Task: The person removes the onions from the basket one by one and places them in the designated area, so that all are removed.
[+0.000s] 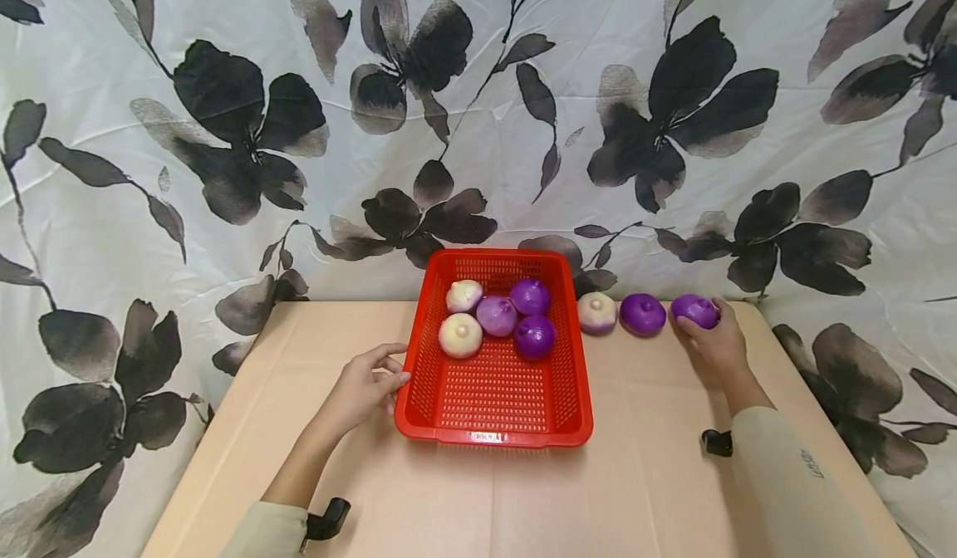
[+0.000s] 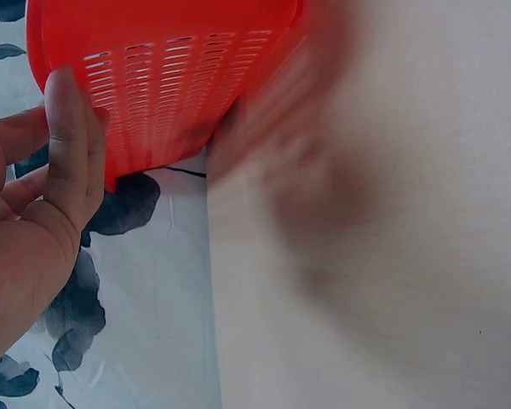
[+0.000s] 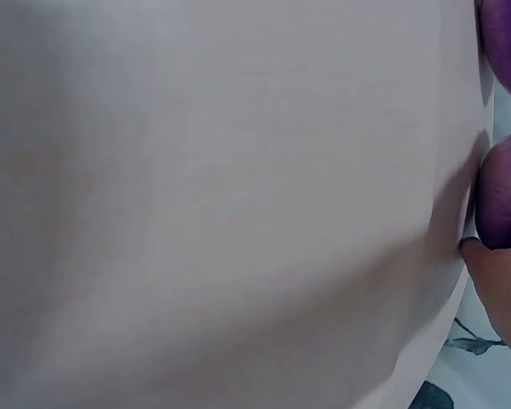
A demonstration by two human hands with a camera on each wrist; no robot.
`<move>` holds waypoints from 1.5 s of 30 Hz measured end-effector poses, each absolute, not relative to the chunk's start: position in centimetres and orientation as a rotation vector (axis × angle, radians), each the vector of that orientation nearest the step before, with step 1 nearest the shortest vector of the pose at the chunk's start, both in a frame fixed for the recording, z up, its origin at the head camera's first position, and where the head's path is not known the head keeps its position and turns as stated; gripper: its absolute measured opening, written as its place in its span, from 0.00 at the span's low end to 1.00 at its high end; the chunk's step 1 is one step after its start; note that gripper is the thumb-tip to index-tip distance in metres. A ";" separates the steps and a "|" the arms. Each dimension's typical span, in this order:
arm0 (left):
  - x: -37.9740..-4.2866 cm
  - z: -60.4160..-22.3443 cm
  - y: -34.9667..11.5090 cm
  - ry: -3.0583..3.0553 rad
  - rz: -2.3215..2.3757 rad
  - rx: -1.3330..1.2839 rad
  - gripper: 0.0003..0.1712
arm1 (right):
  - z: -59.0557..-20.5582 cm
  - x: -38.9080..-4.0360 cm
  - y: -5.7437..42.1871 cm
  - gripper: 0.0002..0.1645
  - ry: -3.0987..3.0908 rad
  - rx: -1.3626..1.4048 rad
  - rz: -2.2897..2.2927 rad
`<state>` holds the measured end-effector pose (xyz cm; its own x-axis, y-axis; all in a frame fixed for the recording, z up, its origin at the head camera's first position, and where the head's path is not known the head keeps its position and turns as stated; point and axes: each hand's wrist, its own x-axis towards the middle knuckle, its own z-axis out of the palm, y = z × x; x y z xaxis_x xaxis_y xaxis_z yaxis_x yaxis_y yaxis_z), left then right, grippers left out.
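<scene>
My right hand (image 1: 721, 338) grips a purple onion (image 1: 695, 310) at the right end of a row near the table's back edge; its thumb lies against the near side. Beside it sit another purple onion (image 1: 642, 315) and a whitish onion (image 1: 597, 314). In the right wrist view the thumb (image 3: 502, 277) touches the held onion (image 3: 502, 192). A red plastic basket (image 1: 493, 437) stands left of the row with several purple and whitish onions at its far end. My left hand (image 1: 366, 385) holds the basket's left rim, thumb and fingers at the edge.
A pale wood-toned table (image 1: 628, 491) lies under everything. Directly behind it hangs a white cloth (image 1: 523, 201) with dark flower prints, also visible past both sides. A black strap piece (image 1: 327, 521) sits at the left wrist, another (image 1: 716, 442) at the right.
</scene>
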<state>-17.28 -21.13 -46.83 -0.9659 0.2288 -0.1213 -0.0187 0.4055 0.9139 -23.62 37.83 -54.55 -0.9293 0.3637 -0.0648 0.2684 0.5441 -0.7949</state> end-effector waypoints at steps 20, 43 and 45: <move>-17.2 -46.7 -21.1 2.435 1.588 0.188 0.30 | -54.5 -23.8 38.0 0.56 -2.674 -0.569 1.334; -17.2 -46.7 -21.1 2.443 1.585 0.192 0.30 | -53.9 -23.4 38.2 0.56 -2.678 -0.556 1.365; -17.2 -46.7 -21.1 2.442 1.586 0.193 0.30 | -53.7 -23.3 38.3 0.56 -2.665 -0.556 1.367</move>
